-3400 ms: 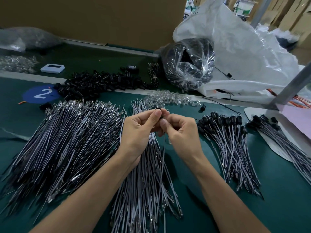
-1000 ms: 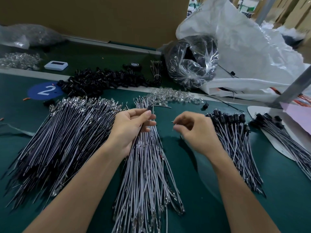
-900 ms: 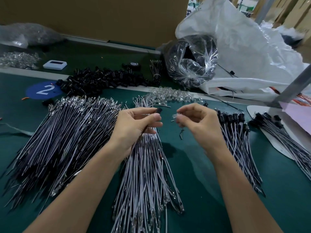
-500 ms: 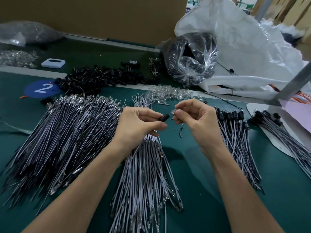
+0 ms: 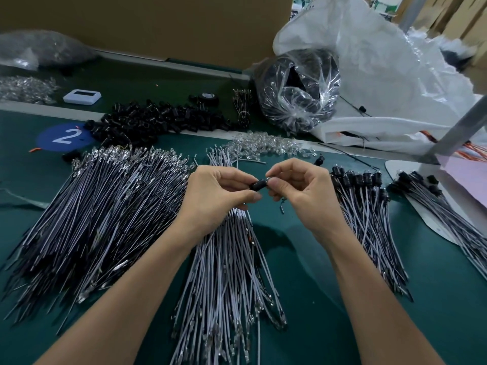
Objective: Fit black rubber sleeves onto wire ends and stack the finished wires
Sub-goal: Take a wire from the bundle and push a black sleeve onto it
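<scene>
One black rubber sleeve (image 5: 259, 185), short and tubular, held in the air above the middle of the desk (image 5: 303, 259) between two bare hands. Pinched at its left end by thumb and forefinger of the left hand (image 5: 216, 198). Long axis running left to right, tilted slightly up toward the right, its free end facing the right hand (image 5: 303, 193).

Right hand just beside that free end, closed in a narrow pinch on a small wire end (image 5: 267, 178), mostly hidden by the fingers, with a short dark tail (image 5: 282, 208) dangling beneath. Not possible to tell: end already inside the sleeve, or only at its mouth.

Judged as the fitting step. Coming push likely along the sleeve's length, right hand toward left, both hands equally near.

Beneath the hands, a fan of bare grey wires (image 5: 229, 272) reaching toward the near edge. Toward the left edge, a much larger pile of wires (image 5: 100, 214). Toward the right edge, finished wires (image 5: 366, 206) capped in black, stacked close to the right hand, and a second stack (image 5: 434, 206) further right on a white sheet.

Along the far edge, a heap of loose black sleeves (image 5: 158, 121), a scatter of small clear parts (image 5: 263, 146), a blue disc (image 5: 64, 135) marked 2, a clear bag (image 5: 297, 93) of dark parts and a large white sack (image 5: 382, 75).
</scene>
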### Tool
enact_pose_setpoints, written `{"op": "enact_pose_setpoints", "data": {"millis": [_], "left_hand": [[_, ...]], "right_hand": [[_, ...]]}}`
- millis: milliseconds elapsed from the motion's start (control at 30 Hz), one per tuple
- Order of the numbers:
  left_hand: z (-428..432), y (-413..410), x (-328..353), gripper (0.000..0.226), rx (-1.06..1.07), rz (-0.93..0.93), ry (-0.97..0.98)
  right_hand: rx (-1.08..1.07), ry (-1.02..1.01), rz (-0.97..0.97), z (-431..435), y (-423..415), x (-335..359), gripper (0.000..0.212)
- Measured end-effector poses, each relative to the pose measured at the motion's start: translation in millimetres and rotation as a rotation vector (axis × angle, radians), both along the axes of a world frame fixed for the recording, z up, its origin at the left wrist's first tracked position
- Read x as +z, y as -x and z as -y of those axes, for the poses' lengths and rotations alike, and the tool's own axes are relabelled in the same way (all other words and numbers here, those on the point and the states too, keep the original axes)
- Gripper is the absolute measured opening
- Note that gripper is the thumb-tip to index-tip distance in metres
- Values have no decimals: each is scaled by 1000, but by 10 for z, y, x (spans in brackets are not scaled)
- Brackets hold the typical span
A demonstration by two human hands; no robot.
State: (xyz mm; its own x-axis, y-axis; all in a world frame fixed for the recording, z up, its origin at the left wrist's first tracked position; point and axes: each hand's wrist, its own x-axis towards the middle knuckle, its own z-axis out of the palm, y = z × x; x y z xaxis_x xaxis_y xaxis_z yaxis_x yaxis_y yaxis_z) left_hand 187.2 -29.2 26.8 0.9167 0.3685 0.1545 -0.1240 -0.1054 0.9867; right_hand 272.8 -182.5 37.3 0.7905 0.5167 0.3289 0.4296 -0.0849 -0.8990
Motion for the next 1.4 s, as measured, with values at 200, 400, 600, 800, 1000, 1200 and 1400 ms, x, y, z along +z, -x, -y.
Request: {"op": "enact_pose_setpoints", "data": {"millis": [200, 400, 600, 800, 1000, 1200, 1400], "left_hand": [[-11, 4, 14, 30, -10, 16, 147], [-20, 28, -8, 20, -42, 93, -35], [17, 38, -45, 23, -18, 165, -88], [-7, 26, -50, 21, -73, 119, 20], [1, 47, -56, 23, -96, 153, -34], [10, 39, -84, 22, -101, 161, -101], [15, 32, -95, 21, -108, 173, -58]], "right_hand": [[50, -81, -109, 15, 1, 13, 20], [128, -44, -188, 71, -20, 28, 21], [129, -52, -197, 66, -12, -7, 22], [164, -59, -184, 72, 2, -32, 26], [163, -43, -201, 87, -4, -48, 24], [179, -29, -214, 78, 13, -60, 27], [194, -57, -248, 96, -8, -66, 22]]}}
